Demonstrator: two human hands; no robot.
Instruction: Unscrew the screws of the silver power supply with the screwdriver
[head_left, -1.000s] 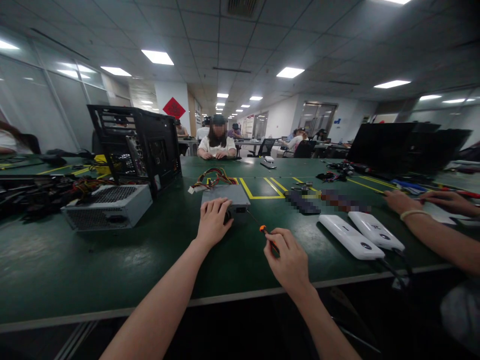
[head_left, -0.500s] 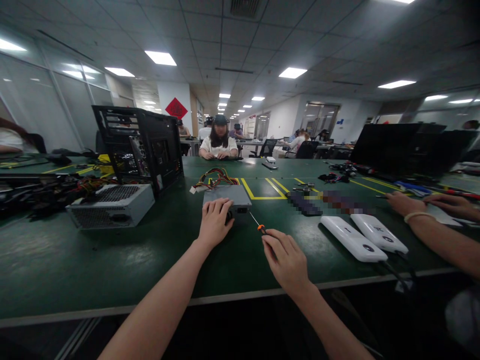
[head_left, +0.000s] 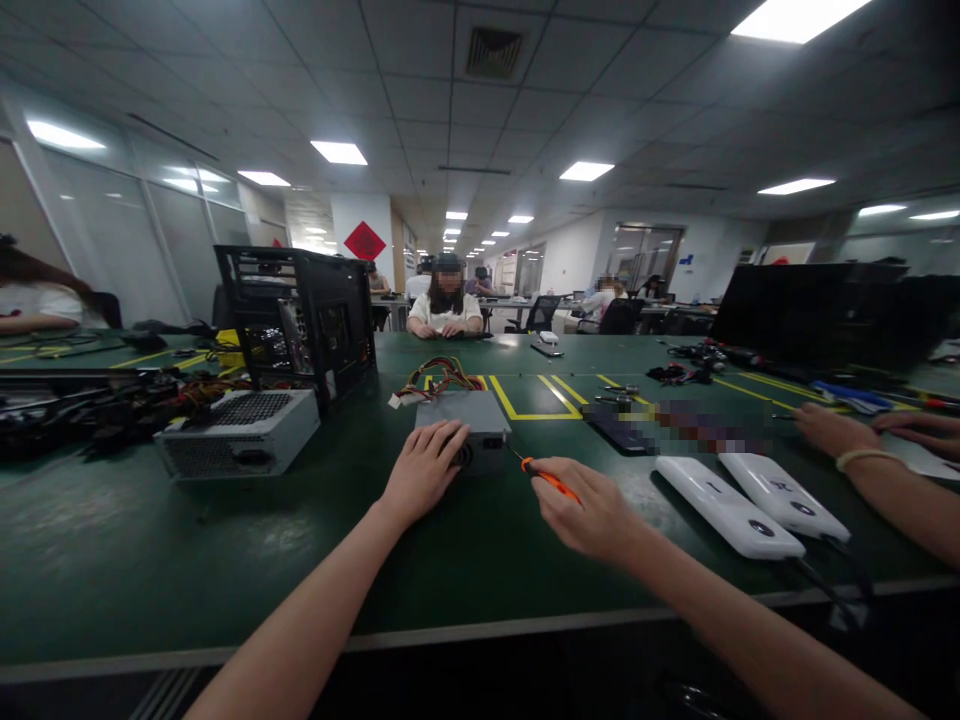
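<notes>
A small grey computer power supply (head_left: 484,415) sits in front of me on the green table. Its bundle of coloured wires (head_left: 448,374) spills out behind it. My left hand (head_left: 426,468) is laid over its left front part, fingers on top, gripping it and partly covering the front face. In my right hand (head_left: 581,505) is a screwdriver (head_left: 551,478) with an orange and black handle, its thin shaft pointing left and away. The tip is by the right front edge of the power supply; whether it touches there I cannot tell.
Left stand a larger power supply (head_left: 240,440), a black computer case (head_left: 300,320) and tangled cables (head_left: 97,410). To the right lie two white devices (head_left: 727,508) with cords and a dark phone-like slab (head_left: 619,428). A co-worker's hands (head_left: 832,430) work at far right; another person (head_left: 446,305) sits opposite.
The view has tilted up slightly. My right hand has turned so that more of the orange handle shows, and the screwdriver lies flatter. My left hand stays on the power supply.
</notes>
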